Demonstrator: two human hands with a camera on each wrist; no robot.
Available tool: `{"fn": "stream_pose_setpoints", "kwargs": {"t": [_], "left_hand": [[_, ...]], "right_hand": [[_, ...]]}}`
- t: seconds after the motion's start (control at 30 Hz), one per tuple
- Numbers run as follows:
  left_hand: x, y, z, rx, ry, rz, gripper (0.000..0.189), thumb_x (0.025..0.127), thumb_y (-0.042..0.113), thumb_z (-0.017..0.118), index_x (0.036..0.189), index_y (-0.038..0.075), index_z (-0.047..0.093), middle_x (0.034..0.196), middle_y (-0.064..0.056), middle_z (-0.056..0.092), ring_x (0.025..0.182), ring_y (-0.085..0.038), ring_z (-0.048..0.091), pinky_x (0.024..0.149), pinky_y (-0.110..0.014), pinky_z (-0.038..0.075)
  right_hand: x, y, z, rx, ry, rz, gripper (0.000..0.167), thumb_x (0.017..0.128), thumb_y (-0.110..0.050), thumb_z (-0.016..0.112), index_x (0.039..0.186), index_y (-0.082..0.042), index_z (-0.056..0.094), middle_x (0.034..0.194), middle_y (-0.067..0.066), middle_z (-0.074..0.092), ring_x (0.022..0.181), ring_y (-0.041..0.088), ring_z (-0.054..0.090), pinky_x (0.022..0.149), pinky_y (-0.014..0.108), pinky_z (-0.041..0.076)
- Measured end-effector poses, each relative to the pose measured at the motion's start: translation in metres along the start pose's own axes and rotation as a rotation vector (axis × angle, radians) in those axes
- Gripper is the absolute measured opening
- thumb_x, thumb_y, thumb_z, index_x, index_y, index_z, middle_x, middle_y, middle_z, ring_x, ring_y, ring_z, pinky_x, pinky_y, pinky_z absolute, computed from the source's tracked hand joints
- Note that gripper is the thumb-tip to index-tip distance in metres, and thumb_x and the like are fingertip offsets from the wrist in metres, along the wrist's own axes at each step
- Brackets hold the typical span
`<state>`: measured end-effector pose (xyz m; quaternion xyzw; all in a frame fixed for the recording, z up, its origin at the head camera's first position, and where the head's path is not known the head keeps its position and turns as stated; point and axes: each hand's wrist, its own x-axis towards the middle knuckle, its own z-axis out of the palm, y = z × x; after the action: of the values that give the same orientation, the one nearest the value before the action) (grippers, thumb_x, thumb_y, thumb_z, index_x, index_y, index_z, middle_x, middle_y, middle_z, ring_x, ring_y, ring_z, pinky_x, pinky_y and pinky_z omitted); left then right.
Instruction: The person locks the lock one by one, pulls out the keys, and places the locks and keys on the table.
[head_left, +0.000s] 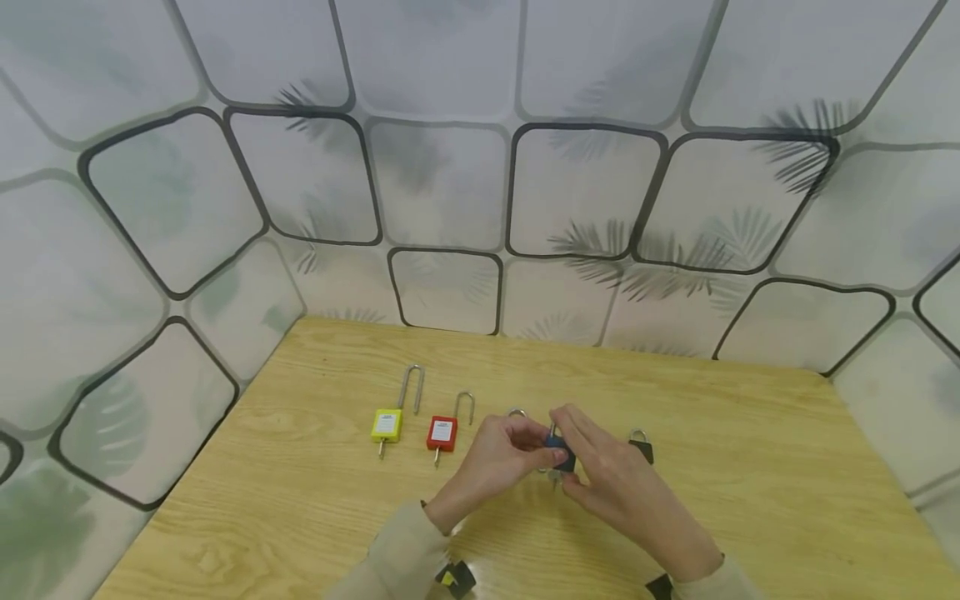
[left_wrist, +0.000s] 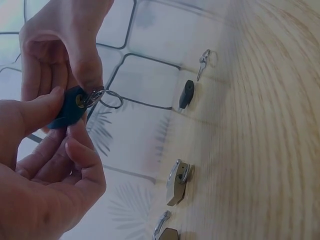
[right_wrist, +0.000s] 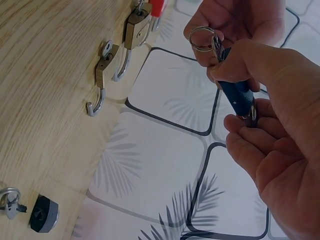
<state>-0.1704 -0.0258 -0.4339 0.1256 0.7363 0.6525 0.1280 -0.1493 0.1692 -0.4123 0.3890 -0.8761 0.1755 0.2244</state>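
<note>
Between both hands, raised over the table, is a small blue padlock point(head_left: 560, 454) with a key point(left_wrist: 95, 97) and ring point(left_wrist: 112, 99) at its keyhole end. My left hand point(head_left: 495, 457) pinches the lock's body between thumb and fingers. From the other side my right hand point(head_left: 618, 479) holds the same padlock point(right_wrist: 237, 96), its thumb by the key end and its fingertips at the metal shackle point(right_wrist: 251, 112). The fingers partly cover the shackle, so I cannot tell whether it is locked.
A yellow padlock point(head_left: 386, 426) and a red padlock point(head_left: 442, 433), both with raised shackles, lie on the wooden table point(head_left: 300, 500) at left. Brass padlocks point(right_wrist: 106, 70) lie beyond the hands. A black padlock point(head_left: 642, 450) sits right; another dark one point(head_left: 457, 578) lies near the left sleeve.
</note>
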Motion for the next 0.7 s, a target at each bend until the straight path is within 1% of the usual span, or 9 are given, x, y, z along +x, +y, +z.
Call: {"fn": "stream_pose_setpoints", "kwargs": {"t": [0.2, 0.4, 0.47, 0.53, 0.63, 0.7], "left_hand": [[-0.0006, -0.0018, 0.0000, 0.005, 0.001, -0.012, 0.017, 0.088, 0.019, 0.082, 0.099, 0.006, 0.079, 0.095, -0.010, 0.078, 0.081, -0.010, 0.071, 0.073, -0.022, 0.057], [-0.0008, -0.0026, 0.0002, 0.023, 0.005, -0.006, 0.016, 0.088, 0.018, 0.082, 0.097, 0.005, 0.079, 0.094, -0.011, 0.079, 0.080, -0.009, 0.072, 0.072, -0.020, 0.057], [-0.0009, -0.0029, 0.0001, 0.027, 0.006, -0.001, 0.016, 0.088, 0.018, 0.082, 0.097, 0.005, 0.079, 0.094, -0.011, 0.079, 0.080, -0.009, 0.072, 0.072, -0.020, 0.057], [-0.0008, -0.0035, -0.0001, 0.026, 0.010, 0.004, 0.015, 0.088, 0.017, 0.082, 0.097, 0.005, 0.079, 0.094, -0.012, 0.079, 0.081, -0.009, 0.072, 0.072, -0.020, 0.057], [-0.0008, -0.0044, 0.0002, 0.017, 0.020, 0.006, 0.015, 0.088, 0.015, 0.082, 0.096, 0.004, 0.079, 0.094, -0.012, 0.079, 0.081, -0.010, 0.073, 0.072, -0.020, 0.058], [-0.0008, -0.0044, 0.0006, 0.010, 0.027, 0.006, 0.014, 0.088, 0.015, 0.082, 0.096, 0.003, 0.079, 0.094, -0.013, 0.079, 0.082, -0.010, 0.074, 0.072, -0.020, 0.059]], "right_hand": [[-0.0009, -0.0008, 0.0021, 0.001, -0.001, 0.006, 0.074, 0.065, 0.004, 0.086, 0.132, -0.002, 0.055, 0.124, 0.013, 0.065, 0.066, -0.001, 0.047, 0.055, 0.009, 0.043], [-0.0013, -0.0015, 0.0050, 0.052, -0.012, -0.006, 0.065, 0.068, 0.009, 0.081, 0.128, -0.003, 0.057, 0.118, 0.006, 0.063, 0.069, -0.001, 0.047, 0.055, 0.007, 0.039], [-0.0019, -0.0017, 0.0061, 0.043, -0.010, -0.013, 0.065, 0.069, 0.009, 0.081, 0.129, 0.000, 0.057, 0.121, 0.008, 0.065, 0.068, -0.001, 0.048, 0.056, 0.006, 0.039], [-0.0028, -0.0019, 0.0073, 0.013, 0.000, -0.020, 0.068, 0.068, 0.008, 0.083, 0.131, 0.002, 0.058, 0.126, 0.014, 0.066, 0.068, 0.001, 0.051, 0.056, 0.006, 0.041], [-0.0045, -0.0018, 0.0087, -0.031, 0.016, -0.035, 0.076, 0.065, 0.007, 0.086, 0.135, 0.006, 0.057, 0.133, 0.022, 0.065, 0.074, 0.007, 0.061, 0.060, 0.008, 0.047], [-0.0056, -0.0015, 0.0092, -0.054, 0.027, -0.048, 0.080, 0.064, 0.007, 0.088, 0.137, 0.007, 0.056, 0.136, 0.022, 0.063, 0.080, 0.010, 0.065, 0.061, 0.009, 0.049]]}}
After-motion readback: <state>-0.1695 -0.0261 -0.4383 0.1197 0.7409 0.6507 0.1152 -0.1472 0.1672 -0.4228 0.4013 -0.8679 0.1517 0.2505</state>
